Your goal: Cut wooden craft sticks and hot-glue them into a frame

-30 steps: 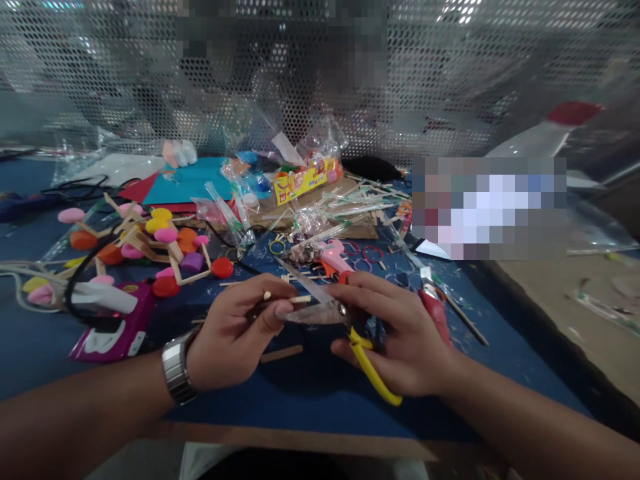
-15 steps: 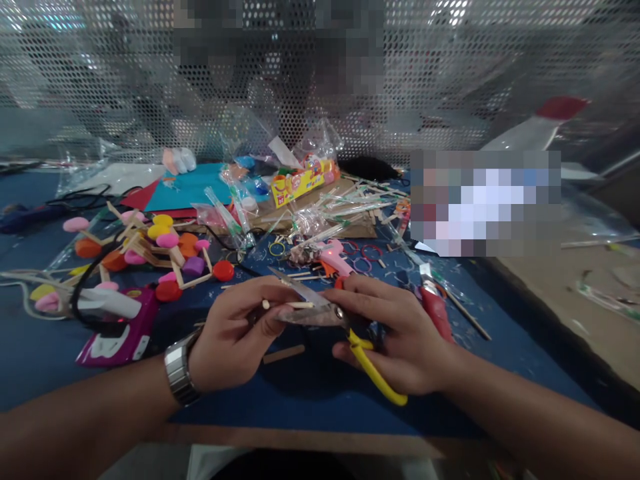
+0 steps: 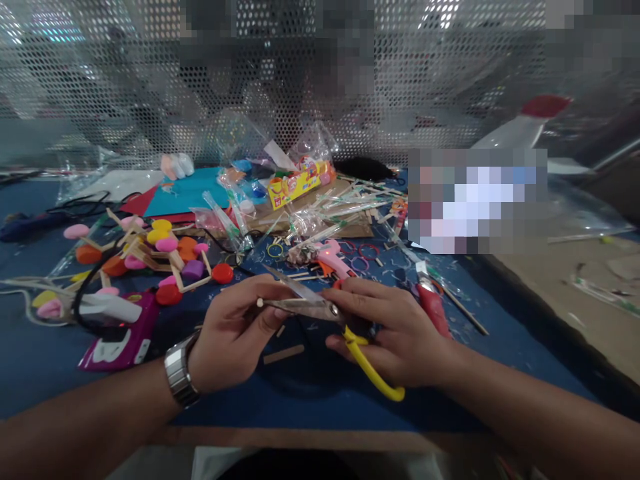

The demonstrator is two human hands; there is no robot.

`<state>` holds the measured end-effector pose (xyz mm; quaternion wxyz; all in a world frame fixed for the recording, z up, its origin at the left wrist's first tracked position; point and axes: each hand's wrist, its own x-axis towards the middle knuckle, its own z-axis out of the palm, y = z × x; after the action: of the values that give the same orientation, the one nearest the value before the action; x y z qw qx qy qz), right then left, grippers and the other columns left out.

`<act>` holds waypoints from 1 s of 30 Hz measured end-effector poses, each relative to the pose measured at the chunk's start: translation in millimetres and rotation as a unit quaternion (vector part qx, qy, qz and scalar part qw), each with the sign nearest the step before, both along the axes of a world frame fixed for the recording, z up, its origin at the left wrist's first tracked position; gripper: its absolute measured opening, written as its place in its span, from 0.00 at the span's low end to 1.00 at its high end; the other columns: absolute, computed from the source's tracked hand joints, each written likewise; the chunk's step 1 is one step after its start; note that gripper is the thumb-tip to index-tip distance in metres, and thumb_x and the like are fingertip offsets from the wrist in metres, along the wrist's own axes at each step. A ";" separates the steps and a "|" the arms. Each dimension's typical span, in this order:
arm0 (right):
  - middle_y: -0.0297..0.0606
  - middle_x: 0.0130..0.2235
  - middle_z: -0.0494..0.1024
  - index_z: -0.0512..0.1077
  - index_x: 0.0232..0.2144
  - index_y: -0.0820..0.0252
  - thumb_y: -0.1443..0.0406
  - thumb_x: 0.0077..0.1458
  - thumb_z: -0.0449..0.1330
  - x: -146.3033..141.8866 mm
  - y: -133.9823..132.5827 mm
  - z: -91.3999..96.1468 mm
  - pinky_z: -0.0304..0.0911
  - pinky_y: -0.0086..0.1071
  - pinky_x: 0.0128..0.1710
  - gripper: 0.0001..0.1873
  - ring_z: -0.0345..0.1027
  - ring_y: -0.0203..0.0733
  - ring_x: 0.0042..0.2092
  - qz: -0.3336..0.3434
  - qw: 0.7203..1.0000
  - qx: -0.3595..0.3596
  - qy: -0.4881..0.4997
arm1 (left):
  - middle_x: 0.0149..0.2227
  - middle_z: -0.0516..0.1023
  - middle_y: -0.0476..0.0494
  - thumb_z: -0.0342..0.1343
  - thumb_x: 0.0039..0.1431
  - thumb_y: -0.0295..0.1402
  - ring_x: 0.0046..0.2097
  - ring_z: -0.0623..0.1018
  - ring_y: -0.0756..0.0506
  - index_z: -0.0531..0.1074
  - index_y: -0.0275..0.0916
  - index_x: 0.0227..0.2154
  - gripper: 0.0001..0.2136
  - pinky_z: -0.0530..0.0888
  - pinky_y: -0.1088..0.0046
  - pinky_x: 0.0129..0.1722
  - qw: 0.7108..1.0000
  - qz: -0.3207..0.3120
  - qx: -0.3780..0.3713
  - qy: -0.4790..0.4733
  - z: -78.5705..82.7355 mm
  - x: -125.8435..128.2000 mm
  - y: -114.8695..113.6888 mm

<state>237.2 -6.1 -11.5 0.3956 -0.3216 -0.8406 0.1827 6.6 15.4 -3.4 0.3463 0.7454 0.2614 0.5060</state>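
Head view, near edge first: a brown board (image 3: 300, 437) borders the blue tabletop (image 3: 310, 400), which is littered with small offcuts.

My left grip (image 3: 235, 340), with a steel wristwatch (image 3: 179, 377) behind it, is pinched narrow on a small wooden stick (image 3: 259, 302). Only the stick's pale tip shows past my fingers. My right grip (image 3: 395, 333) is wrapped around the yellow handles of the scissors (image 3: 320, 310). Both hands are raised just above the tabletop centre, close together. The scissors have bare metal blades parted in a narrow V that points left toward the stick. I cannot tell whether the stick lies between the blades or only against the lower one.

One loose stick (image 3: 283, 354) lies flat under my hands. A red-handled cutter (image 3: 433, 307) lies just right of my right grip, and a magenta card (image 3: 120, 333) sits well to the left.

Farther out are a pink glue gun (image 3: 335, 257), a frame of sticks and coloured caps (image 3: 165, 253), clear wrappers, a yellow box (image 3: 295, 187) and teal paper (image 3: 185, 190).

The tabletop ends at a perforated metal screen (image 3: 125, 80). A white bottle with a red cap (image 3: 525, 127) stands at far right. The room beyond the screen is dim and blurred.
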 end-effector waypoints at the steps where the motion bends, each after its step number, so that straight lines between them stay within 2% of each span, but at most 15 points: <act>1: 0.39 0.35 0.76 0.75 0.53 0.60 0.60 0.62 0.63 -0.1 -0.1 -0.2 0.69 0.29 0.32 0.19 0.70 0.38 0.33 -0.003 1.000 0.002 -0.002 | 0.30 0.80 0.48 0.59 0.61 0.22 0.29 0.77 0.52 0.77 0.40 0.37 0.06 0.74 0.81 0.28 1.000 0.004 -0.002 0.000 -0.8 0.1 -0.2; 7: 0.39 0.35 0.76 0.74 0.52 0.60 0.60 0.61 0.63 -0.4 -2.6 1.7 0.70 0.29 0.33 0.18 0.70 0.37 0.33 -0.012 1.000 -0.008 -0.007 | 0.30 0.81 0.48 0.59 0.61 0.22 0.27 0.78 0.52 0.77 0.39 0.35 0.06 0.74 0.82 0.26 1.000 0.017 -0.014 -0.002 0.3 0.0 -1.4; 12: 0.42 0.39 0.76 0.73 0.51 0.62 0.61 0.58 0.65 -1.7 -3.4 4.4 0.71 0.33 0.39 0.20 0.72 0.41 0.38 -0.018 1.000 -0.020 0.007 | 0.32 0.83 0.46 0.58 0.59 0.20 0.32 0.81 0.51 0.76 0.38 0.33 0.07 0.77 0.82 0.32 1.000 -0.015 0.002 0.023 6.6 0.9 -0.6; 17: 0.42 0.39 0.76 0.73 0.51 0.61 0.60 0.58 0.65 -2.3 -3.2 3.6 0.70 0.34 0.37 0.19 0.71 0.41 0.38 -0.008 0.999 -0.034 0.005 | 0.31 0.84 0.47 0.58 0.59 0.20 0.31 0.82 0.51 0.76 0.38 0.33 0.07 0.75 0.84 0.30 0.999 -0.012 -0.015 0.040 8.9 2.7 -1.2; 21: 0.43 0.38 0.76 0.73 0.51 0.62 0.59 0.60 0.64 -2.4 -3.2 0.9 0.71 0.33 0.37 0.20 0.72 0.41 0.37 -0.010 1.000 -0.028 0.003 | 0.27 0.81 0.49 0.57 0.61 0.22 0.27 0.79 0.52 0.76 0.38 0.33 0.06 0.74 0.83 0.27 0.998 -0.014 -0.020 0.059 7.4 1.0 -1.7; 23: 0.43 0.38 0.77 0.73 0.51 0.62 0.58 0.61 0.63 -2.8 -3.3 -0.7 0.71 0.32 0.36 0.20 0.72 0.40 0.36 -0.018 1.000 -0.019 -0.005 | 0.27 0.81 0.48 0.57 0.63 0.24 0.27 0.79 0.51 0.76 0.38 0.33 0.05 0.75 0.81 0.27 0.997 -0.018 -0.036 0.065 5.6 0.4 -2.0; 28: 0.36 0.29 0.76 0.74 0.49 0.60 0.59 0.64 0.60 -4.4 -6.6 -1.9 0.66 0.28 0.27 0.15 0.69 0.36 0.27 -0.047 0.998 -0.010 -0.028 | 0.34 0.85 0.44 0.58 0.65 0.31 0.36 0.84 0.47 0.77 0.38 0.35 0.04 0.80 0.77 0.37 0.992 -0.025 -0.114 0.053 2.2 2.4 -4.2; 30: 0.34 0.28 0.75 0.74 0.48 0.59 0.59 0.64 0.60 -4.4 -8.0 -1.2 0.64 0.28 0.26 0.14 0.67 0.35 0.26 -0.061 0.998 -0.023 -0.023 | 0.33 0.84 0.45 0.58 0.66 0.32 0.34 0.83 0.48 0.77 0.39 0.35 0.05 0.79 0.79 0.34 0.991 -0.020 -0.121 0.055 1.9 2.7 -4.8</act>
<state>232.8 -14.0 -12.6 0.3792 -0.3857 -0.8237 0.1701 9.3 10.6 -1.5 0.4291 0.7301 0.3239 0.4219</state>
